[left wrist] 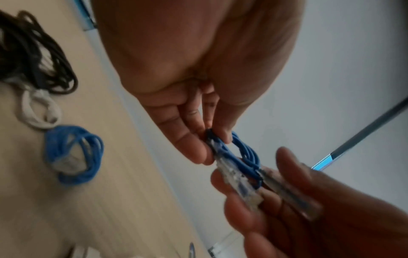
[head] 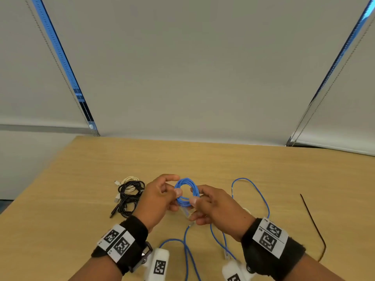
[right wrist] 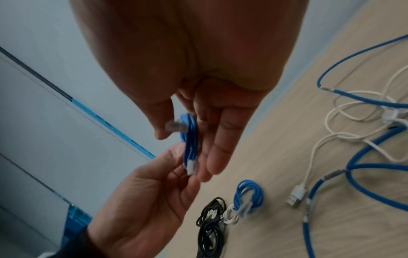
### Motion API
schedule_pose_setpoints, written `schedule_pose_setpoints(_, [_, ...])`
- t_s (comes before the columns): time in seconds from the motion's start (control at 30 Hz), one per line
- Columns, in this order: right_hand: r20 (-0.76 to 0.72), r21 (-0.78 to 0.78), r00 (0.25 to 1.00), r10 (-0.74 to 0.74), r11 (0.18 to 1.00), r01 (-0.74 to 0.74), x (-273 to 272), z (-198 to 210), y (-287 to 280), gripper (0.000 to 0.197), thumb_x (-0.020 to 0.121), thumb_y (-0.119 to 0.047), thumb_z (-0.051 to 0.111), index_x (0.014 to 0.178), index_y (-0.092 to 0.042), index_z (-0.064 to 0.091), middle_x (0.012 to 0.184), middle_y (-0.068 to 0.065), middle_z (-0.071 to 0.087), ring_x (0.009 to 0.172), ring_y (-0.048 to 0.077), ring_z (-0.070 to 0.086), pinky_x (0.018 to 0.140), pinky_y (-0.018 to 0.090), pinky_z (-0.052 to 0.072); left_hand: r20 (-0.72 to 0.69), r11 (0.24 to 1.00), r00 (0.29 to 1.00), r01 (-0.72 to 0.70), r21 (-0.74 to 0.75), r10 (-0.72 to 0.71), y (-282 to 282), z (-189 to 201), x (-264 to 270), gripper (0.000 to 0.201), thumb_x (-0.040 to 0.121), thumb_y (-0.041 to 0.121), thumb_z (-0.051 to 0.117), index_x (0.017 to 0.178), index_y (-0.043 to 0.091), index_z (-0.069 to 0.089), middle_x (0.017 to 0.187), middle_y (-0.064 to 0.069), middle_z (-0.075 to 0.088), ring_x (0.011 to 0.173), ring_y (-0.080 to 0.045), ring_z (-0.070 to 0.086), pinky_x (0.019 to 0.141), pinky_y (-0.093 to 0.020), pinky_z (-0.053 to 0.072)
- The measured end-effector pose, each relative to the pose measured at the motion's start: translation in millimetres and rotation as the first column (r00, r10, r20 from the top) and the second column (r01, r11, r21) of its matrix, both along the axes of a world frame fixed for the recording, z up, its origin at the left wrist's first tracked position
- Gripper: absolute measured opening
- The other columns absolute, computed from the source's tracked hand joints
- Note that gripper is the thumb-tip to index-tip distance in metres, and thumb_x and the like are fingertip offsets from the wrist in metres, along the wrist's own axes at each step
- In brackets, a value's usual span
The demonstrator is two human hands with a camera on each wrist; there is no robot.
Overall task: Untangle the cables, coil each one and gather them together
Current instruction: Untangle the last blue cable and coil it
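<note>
A small blue cable coil [head: 185, 192] is held up over the table [head: 203, 159] between both hands. My left hand [head: 176, 187] pinches its left side, thumb in front and fingers behind. Thumb and fingers of my right hand [head: 197, 196] pinch the right and lower side. In the left wrist view the coil [left wrist: 245, 157] ends in clear plugs [left wrist: 240, 185] that lie against the right hand's fingers [left wrist: 287, 174]. In the right wrist view the coil [right wrist: 190, 144] stands edge-on between both hands.
Black coils [head: 129, 197] and a white coil [head: 129, 184] lie left of my hands. Another blue coil [right wrist: 249, 197] lies beside them, hidden in the head view. Loose blue cable [head: 251, 187] and white cable [right wrist: 353, 111] sprawl on the right. A thin dark strand [head: 312, 220] lies far right.
</note>
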State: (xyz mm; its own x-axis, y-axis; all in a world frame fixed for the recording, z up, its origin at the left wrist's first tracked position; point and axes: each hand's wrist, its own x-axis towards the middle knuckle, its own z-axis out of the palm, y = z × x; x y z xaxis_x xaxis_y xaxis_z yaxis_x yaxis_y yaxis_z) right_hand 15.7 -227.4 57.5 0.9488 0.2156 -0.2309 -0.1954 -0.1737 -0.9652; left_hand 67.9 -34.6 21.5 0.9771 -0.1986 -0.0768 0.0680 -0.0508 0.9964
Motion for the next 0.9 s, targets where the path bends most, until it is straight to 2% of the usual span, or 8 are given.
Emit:
schedule_pose_setpoints(0.13, [0.001,-0.282,1.0,0.012,0.959,-0.011,5,-17,-12,0.022,0.1,-0.016,0.052,0.118,-0.014,0.064,0.102,0.007,0.074,0.084,0.02,0.075,0.074,0.033,0.059,0.081,0.962,0.983,-0.181,0.203,0.168,34,-15,21,0.016,0.095,0.007,0.066,0.099,0.022,0.067,0.074,-0.004,0.07,0.062,-0.018,0.066,0.055,-0.031,0.056])
schedule_pose_setpoints(0.23, [-0.004,-0.521,0.984,0.176,0.84,-0.153,-1,-43,-14,0.017,0.097,-0.018,0.054,0.105,-0.018,0.069,0.091,-0.001,0.074,0.083,0.02,0.074,0.079,0.038,0.059,0.16,0.875,0.957,-0.286,0.391,0.242,59,-32,33,0.014,0.094,0.01,0.067,0.096,0.024,0.069,0.082,-0.007,0.072,0.076,-0.024,0.068,0.07,-0.037,0.056])
schedule_pose_setpoints(0.43, [-0.096,-0.771,0.922,0.374,0.558,-0.306,-16,-91,17,0.038,0.093,-0.043,0.06,0.124,-0.022,0.058,0.117,0.001,0.065,0.106,0.023,0.063,0.087,0.034,0.052,0.179,0.702,0.952,-0.305,0.644,0.25,76,-54,37,0.016,0.095,0.014,0.064,0.107,0.024,0.068,0.102,0.003,0.067,0.098,-0.022,0.065,0.082,-0.028,0.045])
schedule_pose_setpoints(0.57, [-0.074,-0.834,0.913,0.402,0.477,-0.277,-16,-103,26,0.02,0.095,-0.033,0.056,0.105,-0.016,0.059,0.115,0.006,0.058,0.098,0.027,0.062,0.076,0.035,0.05,0.252,0.68,0.962,-0.255,0.688,0.106,60,-52,20,0.026,0.096,0.018,0.064,0.122,0.021,0.064,0.131,-0.004,0.052,0.117,-0.024,0.055,0.101,-0.04,0.047])
schedule_pose_setpoints(0.67, [-0.007,-0.743,0.96,0.279,0.641,-0.192,-10,-92,19,0.011,0.089,-0.022,0.058,0.084,-0.013,0.062,0.09,0.009,0.068,0.078,0.021,0.063,0.072,0.04,0.055,0.174,0.801,0.979,-0.022,0.598,-0.103,39,-44,-3,0.025,0.095,0.031,0.065,0.12,0.033,0.062,0.119,0.006,0.057,0.101,-0.01,0.061,0.091,-0.033,0.049])
schedule_pose_setpoints(0.77, [0.044,-0.321,0.999,-0.021,0.947,0.034,-2,-58,6,0.007,0.089,-0.006,0.061,0.082,-0.009,0.059,0.08,0.013,0.072,0.065,0.017,0.064,0.063,0.04,0.058,-0.04,0.863,0.941,0.324,0.389,-0.336,19,-35,-22,0.048,0.087,0.04,0.072,0.131,0.044,0.053,0.107,0.013,0.067,0.093,0.001,0.065,0.086,-0.022,0.047])
schedule_pose_setpoints(0.83, [0.001,0.077,0.984,-0.18,0.981,0.179,5,-28,-4,0.015,0.091,0.007,0.054,0.084,-0.007,0.054,0.077,0.015,0.069,0.06,0.021,0.065,0.055,0.036,0.057,-0.066,0.891,0.921,0.389,0.235,-0.384,11,-32,-25,0.046,0.09,0.021,0.07,0.131,0.033,0.054,0.085,0.0,0.071,0.083,-0.011,0.069,0.085,-0.028,0.053])
schedule_pose_setpoints(0.9, [0.015,0.323,0.956,-0.293,0.906,0.273,12,3,-19,0.021,0.093,0.008,0.05,0.086,-0.011,0.053,0.076,0.011,0.066,0.058,0.019,0.063,0.052,0.034,0.056,-0.066,0.938,0.943,0.331,0.107,-0.325,7,-25,-23,0.029,0.093,0.008,0.065,0.118,0.02,0.063,0.07,-0.008,0.065,0.072,-0.021,0.067,0.075,-0.029,0.054])
